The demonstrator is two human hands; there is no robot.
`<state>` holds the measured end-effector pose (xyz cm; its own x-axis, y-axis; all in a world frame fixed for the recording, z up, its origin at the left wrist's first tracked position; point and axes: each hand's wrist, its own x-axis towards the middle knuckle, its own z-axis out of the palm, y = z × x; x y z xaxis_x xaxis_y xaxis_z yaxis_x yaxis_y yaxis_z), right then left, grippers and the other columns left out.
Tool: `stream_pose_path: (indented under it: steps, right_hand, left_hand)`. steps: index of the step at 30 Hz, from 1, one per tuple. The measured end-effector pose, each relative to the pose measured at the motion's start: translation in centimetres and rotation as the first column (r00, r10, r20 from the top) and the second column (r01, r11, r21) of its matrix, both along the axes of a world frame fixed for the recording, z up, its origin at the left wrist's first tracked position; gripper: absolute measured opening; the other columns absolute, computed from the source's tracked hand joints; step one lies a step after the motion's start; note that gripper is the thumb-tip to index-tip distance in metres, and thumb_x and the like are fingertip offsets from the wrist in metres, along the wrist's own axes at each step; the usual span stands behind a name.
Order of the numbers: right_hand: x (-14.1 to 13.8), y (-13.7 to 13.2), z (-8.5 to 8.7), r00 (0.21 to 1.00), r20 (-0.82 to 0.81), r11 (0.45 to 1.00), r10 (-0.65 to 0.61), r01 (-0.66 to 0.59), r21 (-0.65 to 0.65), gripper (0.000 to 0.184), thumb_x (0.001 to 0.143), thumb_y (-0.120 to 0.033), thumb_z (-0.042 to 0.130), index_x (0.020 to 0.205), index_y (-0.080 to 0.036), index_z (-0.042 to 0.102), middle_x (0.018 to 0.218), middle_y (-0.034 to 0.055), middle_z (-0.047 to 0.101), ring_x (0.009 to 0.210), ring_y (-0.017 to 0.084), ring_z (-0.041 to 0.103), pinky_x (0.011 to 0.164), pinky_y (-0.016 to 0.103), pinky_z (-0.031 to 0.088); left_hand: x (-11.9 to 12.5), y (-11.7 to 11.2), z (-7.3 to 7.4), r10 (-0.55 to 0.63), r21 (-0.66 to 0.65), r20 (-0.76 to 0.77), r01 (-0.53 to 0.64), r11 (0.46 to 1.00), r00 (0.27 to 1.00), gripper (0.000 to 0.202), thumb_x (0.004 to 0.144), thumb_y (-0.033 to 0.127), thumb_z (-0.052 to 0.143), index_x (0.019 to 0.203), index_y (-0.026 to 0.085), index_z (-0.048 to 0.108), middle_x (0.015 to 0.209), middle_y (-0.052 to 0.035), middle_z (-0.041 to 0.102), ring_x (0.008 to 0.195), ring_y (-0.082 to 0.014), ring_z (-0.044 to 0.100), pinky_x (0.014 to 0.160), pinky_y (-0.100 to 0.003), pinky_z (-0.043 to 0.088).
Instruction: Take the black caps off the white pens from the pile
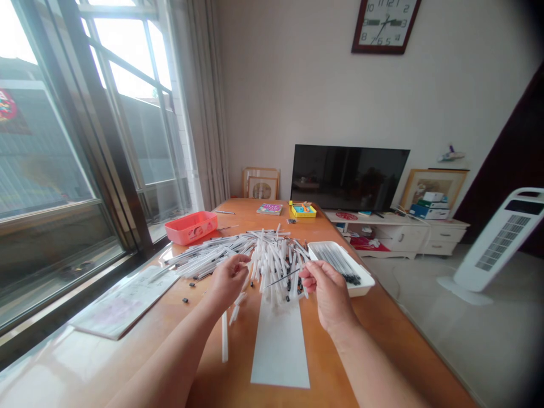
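Observation:
My right hand (325, 292) pinches a thin dark rod (283, 277), which points left over a pile of translucent white plastic tubes (272, 258). My left hand (229, 280) is at the pile's near left side, thumb and fingers drawn together; whatever they hold is too small or hidden to name. Beside my right hand stands a white tray (366, 286) with many thin dark-ended rods (340, 263) lying side by side. A strip of white paper (280, 351) lies between my forearms, its far end under the tubes. Small black pieces (185, 300) are scattered near my left hand.
A pink plastic box (191, 228) stands at the left behind the pile. At the left edge lies a flat printed booklet (125, 303). Farther back on the wooden table (238, 218) are a colourful book (269, 209) and a yellow box (303, 211). A white tower fan (497, 249) stands right.

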<state>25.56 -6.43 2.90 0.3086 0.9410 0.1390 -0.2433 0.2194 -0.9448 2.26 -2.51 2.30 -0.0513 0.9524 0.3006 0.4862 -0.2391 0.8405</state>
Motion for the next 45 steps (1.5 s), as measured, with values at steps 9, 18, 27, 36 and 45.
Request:
stream_pose_path:
  steps: [9,18,27,36,45]
  right_hand:
    - [0.0,-0.1,0.3,1.0,-0.011,1.0,-0.008,0.007,-0.009,0.026,0.078,-0.043,0.07,0.077,-0.018,0.067,0.068,0.0028,0.068,0.055,0.012,0.054,0.051,0.024,0.04]
    - [0.1,0.1,-0.1,0.997,-0.077,1.0,0.024,-0.025,-0.007,0.023,0.079,-0.041,0.07,0.079,-0.018,0.067,0.07,0.0038,0.07,0.057,0.012,0.055,0.05,0.023,0.04]
    - [0.4,-0.1,0.8,0.979,-0.194,0.998,0.057,-0.051,0.033,0.021,0.081,-0.038,0.068,0.085,-0.018,0.066,0.076,0.0051,0.071,0.059,0.012,0.057,0.051,0.021,0.041]
    - [0.8,0.2,0.4,0.993,-0.12,0.999,-0.017,0.023,0.049,0.023,0.083,-0.04,0.067,0.084,-0.017,0.065,0.076,0.0053,0.071,0.06,0.011,0.057,0.052,0.021,0.042]
    - [0.5,0.1,0.2,0.998,-0.059,0.998,-0.034,0.037,0.057,0.024,0.084,-0.041,0.066,0.083,-0.017,0.065,0.075,0.0042,0.07,0.061,0.011,0.056,0.053,0.021,0.042]
  left_hand:
    - [-1.2,0.1,1.2,-0.128,-0.034,0.748,0.23,0.973,0.651,0.029,0.07,0.031,0.081,0.092,0.015,0.071,0.09,-0.0032,0.065,0.07,-0.0091,0.055,0.071,-0.023,0.047]
    - [-1.6,-1.0,2.8,-0.197,0.018,0.861,0.359,0.933,0.469,0.022,0.083,0.029,0.071,0.101,0.017,0.068,0.09,-0.0052,0.065,0.084,-0.0152,0.063,0.08,-0.029,0.053]
    - [0.2,-3.6,3.0,-0.381,-0.316,0.665,0.704,0.635,0.642,0.034,0.085,0.039,0.068,0.108,0.015,0.072,0.078,-0.0033,0.055,0.062,-0.009,0.046,0.057,-0.022,0.037]
    - [-0.1,-3.4,2.7,-0.431,-0.379,0.562,0.683,0.624,0.706,0.043,0.083,0.045,0.068,0.113,0.015,0.072,0.076,-0.003,0.053,0.063,-0.0105,0.041,0.057,-0.024,0.033]
    - [-0.1,-3.4,2.7,-0.466,-0.395,0.506,0.675,0.623,0.726,0.042,0.084,0.046,0.066,0.113,0.015,0.072,0.076,-0.0026,0.052,0.064,-0.0108,0.041,0.058,-0.024,0.032]
